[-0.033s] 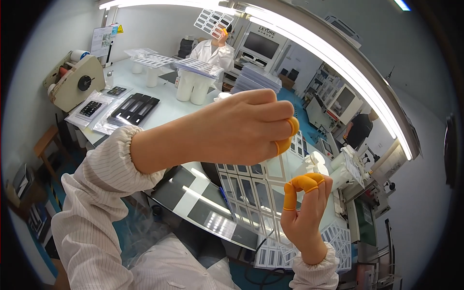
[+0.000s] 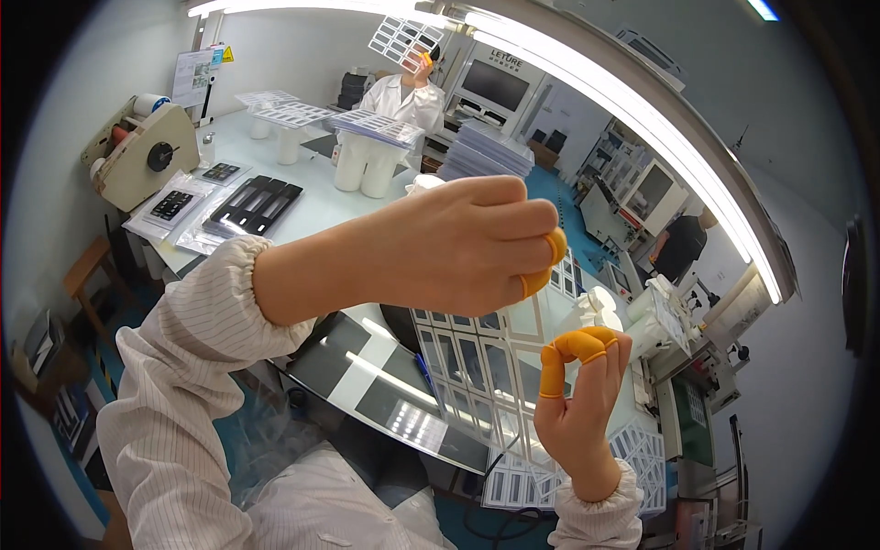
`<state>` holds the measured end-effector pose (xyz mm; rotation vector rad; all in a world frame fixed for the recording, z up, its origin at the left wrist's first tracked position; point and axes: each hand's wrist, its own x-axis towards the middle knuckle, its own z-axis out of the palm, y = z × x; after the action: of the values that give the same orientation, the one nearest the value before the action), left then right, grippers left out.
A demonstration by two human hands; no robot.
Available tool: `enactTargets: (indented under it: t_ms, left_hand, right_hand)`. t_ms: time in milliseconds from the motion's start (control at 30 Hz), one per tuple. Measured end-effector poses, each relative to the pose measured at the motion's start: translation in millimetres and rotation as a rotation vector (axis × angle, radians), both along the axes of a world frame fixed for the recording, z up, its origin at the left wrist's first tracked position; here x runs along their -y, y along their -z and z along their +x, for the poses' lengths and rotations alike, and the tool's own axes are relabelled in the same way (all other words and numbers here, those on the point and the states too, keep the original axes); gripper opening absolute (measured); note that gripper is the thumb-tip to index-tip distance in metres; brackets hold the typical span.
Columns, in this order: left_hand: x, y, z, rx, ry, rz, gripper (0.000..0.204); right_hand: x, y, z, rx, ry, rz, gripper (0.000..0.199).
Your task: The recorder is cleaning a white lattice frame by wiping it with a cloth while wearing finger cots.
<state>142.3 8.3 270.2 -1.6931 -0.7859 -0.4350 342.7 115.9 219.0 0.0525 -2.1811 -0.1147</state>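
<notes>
Hands raised at chest height: left hand curled, its orange-cotted fingertips pinching the upper edge of a clear gridded panel sheet; right hand, also in orange cots, pinches the sheet's right edge lower down. Below the sheet, a glossy dark panel; beyond it, black trays on the pale worktable.

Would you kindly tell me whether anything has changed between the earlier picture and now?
Nothing has visibly changed. The left hand and the right hand, both with orange finger cots, hold the clear gridded sheet up by its edge as before, and the co-worker across the table also holds up a sheet as before.
</notes>
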Motion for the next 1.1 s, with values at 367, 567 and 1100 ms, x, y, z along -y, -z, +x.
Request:
enactTargets:
  t_ms: [367, 567, 1100]
  left_hand:
    - [-2, 64, 47, 1.207, 0.45, -0.551, 0.017]
    - [7, 73, 46, 1.376, 0.477, -0.658, 0.018]
    - [318, 580, 2, 3.099, -0.43, 0.039, 0.026]
  right_hand:
    - [-19, -3, -1, -0.168, -0.037, -0.214, 0.01]
    - [-34, -7, -2, -0.211, -0.229, -0.628, 0.008]
    - [-73, -144, 28, -0.873, -0.407, -0.722, 0.018]
